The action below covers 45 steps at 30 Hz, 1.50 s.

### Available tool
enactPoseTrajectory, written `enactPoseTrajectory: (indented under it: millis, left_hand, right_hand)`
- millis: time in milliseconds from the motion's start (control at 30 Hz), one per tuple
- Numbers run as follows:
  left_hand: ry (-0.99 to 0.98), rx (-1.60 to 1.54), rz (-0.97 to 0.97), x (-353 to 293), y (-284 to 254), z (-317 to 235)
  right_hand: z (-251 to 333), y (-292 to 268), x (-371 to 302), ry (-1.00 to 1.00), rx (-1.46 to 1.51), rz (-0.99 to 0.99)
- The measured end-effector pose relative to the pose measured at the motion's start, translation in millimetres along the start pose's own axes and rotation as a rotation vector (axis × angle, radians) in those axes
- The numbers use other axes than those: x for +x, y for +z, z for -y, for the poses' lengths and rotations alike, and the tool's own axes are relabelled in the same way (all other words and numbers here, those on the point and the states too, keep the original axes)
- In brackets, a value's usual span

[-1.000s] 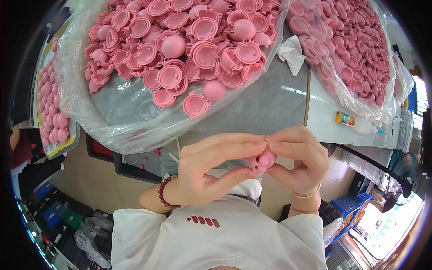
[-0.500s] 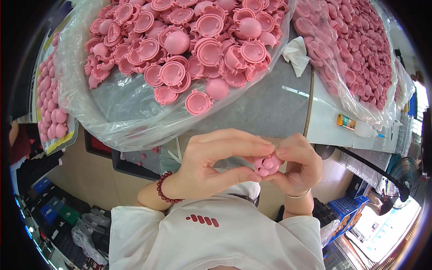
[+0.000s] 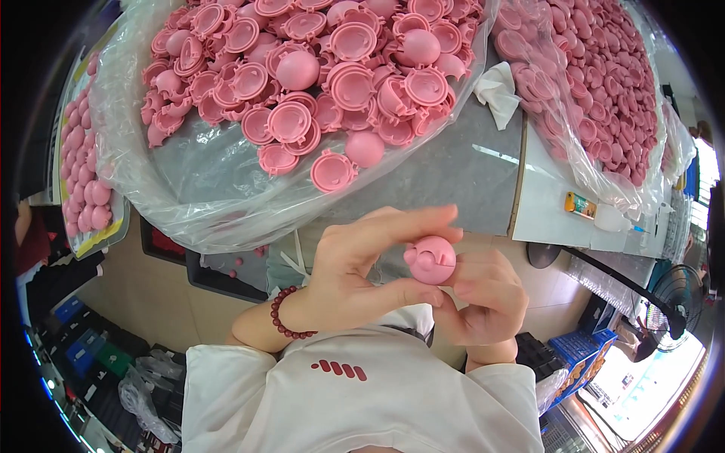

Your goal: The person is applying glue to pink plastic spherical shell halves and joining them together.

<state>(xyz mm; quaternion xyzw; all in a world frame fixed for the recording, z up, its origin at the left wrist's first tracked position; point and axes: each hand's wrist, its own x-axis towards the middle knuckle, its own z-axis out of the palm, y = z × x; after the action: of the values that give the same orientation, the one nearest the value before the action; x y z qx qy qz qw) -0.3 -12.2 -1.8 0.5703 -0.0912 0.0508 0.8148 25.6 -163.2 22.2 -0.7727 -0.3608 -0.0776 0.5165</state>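
Head view: I am observing the left hand (image 3: pixel 349 260) spreading wide around the pink knobbed ball (image 3: pixel 428 261), thumb contact unclear. The right hand (image 3: pixel 487 302), curled, is now apparently supporting it alone, short of the surface (image 3: pixel 461 200). The ball is presenting another side.

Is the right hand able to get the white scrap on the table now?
Probably yes, with a stretch: bare tabletop lies between the right hand and the white scrap. But that hand has the pink ball, so it might need freeing first.
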Motion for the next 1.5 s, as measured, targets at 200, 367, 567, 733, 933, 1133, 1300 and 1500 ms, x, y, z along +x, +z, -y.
enactPoseTrajectory:
  millis: [200,367,567,733,933,1133,1300,1500]
  left_hand:
    - [0.118,0.086,0.041,-2.9,-9.8,1.3]
    - [0.114,0.059,0.022,-3.4,-9.0,0.5]
    - [0.186,0.047,0.129,6.4,-12.2,-0.4]
    - [-0.28,-0.63,0.007,-0.6,-4.9,-7.8]
    - [-0.373,-0.653,-0.024,3.3,-6.4,-15.9]
    - [-0.277,-0.58,0.031,-4.9,-13.4,-17.6]
    - [0.3,0.078,0.443,-7.2,-73.5,-51.3]
    - [0.378,1.439,-0.8,-35.4,-180.9,-106.3]
  right_hand:
    - [-18.6,-28.7,-16.8,-0.027,-0.233,-0.223]
    - [-70.7,-110.2,-32.8,0.049,-0.832,-0.967]
    - [-122.5,-171.3,-46.1,0.337,-0.652,-0.925]
    - [-100.0,-158.0,-27.2,0.517,-0.527,-0.871]
    - [-58.7,-94.4,-12.0,0.201,-0.07,-0.833]
    - [-45.6,-38.2,16.7,0.089,0.288,-0.41]
    - [-54.0,-29.2,18.1,0.305,0.166,-0.348]
    - [-49.3,-34.3,15.1,0.353,0.283,-0.355]
